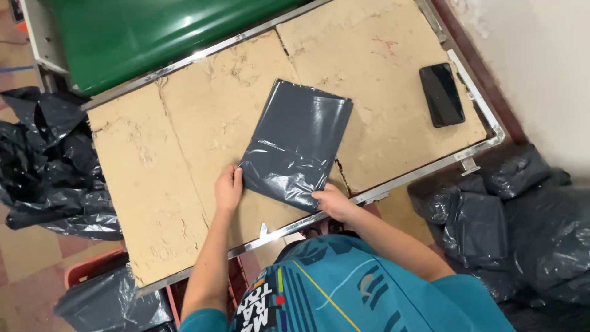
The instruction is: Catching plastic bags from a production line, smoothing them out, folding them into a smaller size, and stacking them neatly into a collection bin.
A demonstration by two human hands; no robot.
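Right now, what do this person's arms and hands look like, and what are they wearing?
Both arms are bare from the short sleeves down. The left hand and right hand wear no gloves; no rings or watch can be made out. The shirt is teal with darker stripes, a thin yellow line and small coloured marks on the front.

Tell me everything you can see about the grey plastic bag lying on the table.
The grey plastic bag is a flat, rectangular mailing pouch of dark, glossy, slightly wrinkled film that catches the light. It lies flat and turned at an angle on the worn cardboard sheets covering the table. The left hand touches its lower left corner, and the right hand rests at its lower right edge. It looks closed and thin; whether anything is inside cannot be told.
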